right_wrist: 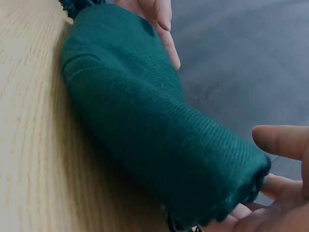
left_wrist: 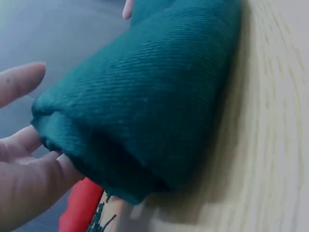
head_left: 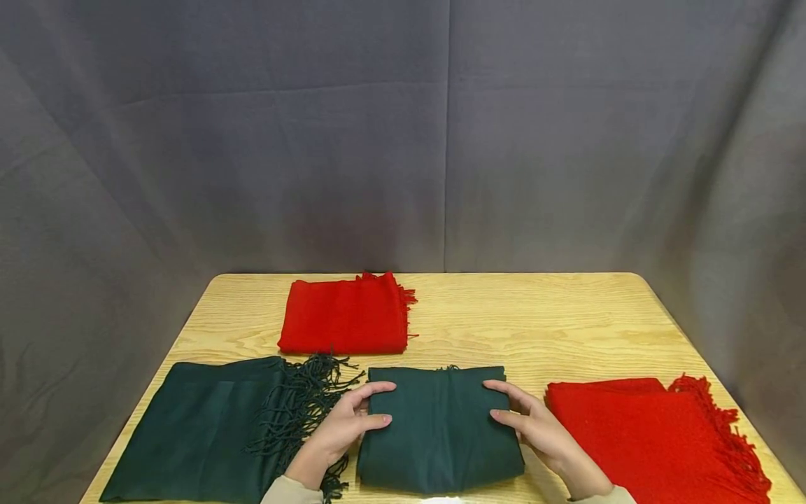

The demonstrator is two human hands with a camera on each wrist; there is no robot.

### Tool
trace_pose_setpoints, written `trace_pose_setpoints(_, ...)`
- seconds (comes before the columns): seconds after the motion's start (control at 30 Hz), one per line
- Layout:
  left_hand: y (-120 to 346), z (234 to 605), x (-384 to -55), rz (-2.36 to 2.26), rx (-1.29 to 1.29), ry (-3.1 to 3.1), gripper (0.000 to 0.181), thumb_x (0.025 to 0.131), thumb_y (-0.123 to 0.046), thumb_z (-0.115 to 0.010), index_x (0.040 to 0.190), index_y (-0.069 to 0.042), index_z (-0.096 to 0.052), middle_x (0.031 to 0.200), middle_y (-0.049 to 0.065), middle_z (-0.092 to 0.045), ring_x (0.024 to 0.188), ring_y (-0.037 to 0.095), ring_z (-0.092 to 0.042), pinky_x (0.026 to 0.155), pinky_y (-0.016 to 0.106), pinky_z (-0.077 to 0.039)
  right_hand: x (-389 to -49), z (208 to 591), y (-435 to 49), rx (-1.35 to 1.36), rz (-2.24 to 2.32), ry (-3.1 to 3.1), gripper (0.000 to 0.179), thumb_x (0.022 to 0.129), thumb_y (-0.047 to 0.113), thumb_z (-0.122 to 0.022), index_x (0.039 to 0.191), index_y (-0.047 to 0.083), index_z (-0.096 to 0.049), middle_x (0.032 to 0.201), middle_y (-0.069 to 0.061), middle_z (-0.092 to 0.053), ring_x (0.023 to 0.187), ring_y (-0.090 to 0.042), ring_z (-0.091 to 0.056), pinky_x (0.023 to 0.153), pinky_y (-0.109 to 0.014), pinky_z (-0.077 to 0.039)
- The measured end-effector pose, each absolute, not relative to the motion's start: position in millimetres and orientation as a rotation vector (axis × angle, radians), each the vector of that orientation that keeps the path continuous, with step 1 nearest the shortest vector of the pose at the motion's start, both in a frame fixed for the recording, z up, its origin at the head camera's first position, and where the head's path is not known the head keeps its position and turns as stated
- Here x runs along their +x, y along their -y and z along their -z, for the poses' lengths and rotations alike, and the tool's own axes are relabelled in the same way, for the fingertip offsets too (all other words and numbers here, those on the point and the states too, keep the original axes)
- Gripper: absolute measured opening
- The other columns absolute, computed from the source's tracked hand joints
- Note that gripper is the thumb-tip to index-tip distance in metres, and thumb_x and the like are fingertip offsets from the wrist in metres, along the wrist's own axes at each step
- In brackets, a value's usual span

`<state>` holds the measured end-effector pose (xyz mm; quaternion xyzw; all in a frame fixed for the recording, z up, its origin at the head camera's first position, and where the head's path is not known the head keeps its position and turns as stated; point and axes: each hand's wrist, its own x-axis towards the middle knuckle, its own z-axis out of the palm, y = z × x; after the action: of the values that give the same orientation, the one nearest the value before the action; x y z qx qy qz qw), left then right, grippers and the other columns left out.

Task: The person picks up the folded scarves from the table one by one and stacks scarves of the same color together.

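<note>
A folded dark green scarf [head_left: 441, 434] lies at the near middle of the table, its front edge bulging in a thick roll. At its left end is my left hand [head_left: 340, 423], and at its right end my right hand [head_left: 535, 427]. Both have thumb and forefinger spread over the ends. In the left wrist view one digit stands off the cloth, while other fingers touch the end of the scarf [left_wrist: 159, 92]. The right wrist view has the thumb [right_wrist: 280, 140] apart from the scarf, with fingers partly hidden behind its end.
Left lies another dark green scarf [head_left: 195, 427] with its fringe towards my left hand. A folded red scarf [head_left: 346, 315] is at the back, left of centre. A second red scarf [head_left: 642, 434] lies right. Grey cloth [head_left: 504, 154] hangs behind the wooden table [head_left: 535, 308].
</note>
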<state>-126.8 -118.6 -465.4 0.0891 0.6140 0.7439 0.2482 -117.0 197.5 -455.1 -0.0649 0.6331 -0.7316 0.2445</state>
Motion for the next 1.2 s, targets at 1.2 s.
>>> trace_pose_setpoints(1.2, 160.5, 451.4, -121.3, -1.658, 0.483, -2.385, 0.030, 0.089, -0.005, -0.056, 0.116, 0.006, -0.052, 0.095, 0.018, -0.059, 0.074, 0.029, -0.061, 0.054, 0.033, -0.050, -100.2, 428.4, -194.4, -0.028, 1.538, -2.549, 0.045, 0.082, 0.015, -0.066, 0.123, 0.001, -0.053, 0.115, -0.019, -0.056, 0.091, -0.025, -0.058, 0.070, -0.033, -0.049)
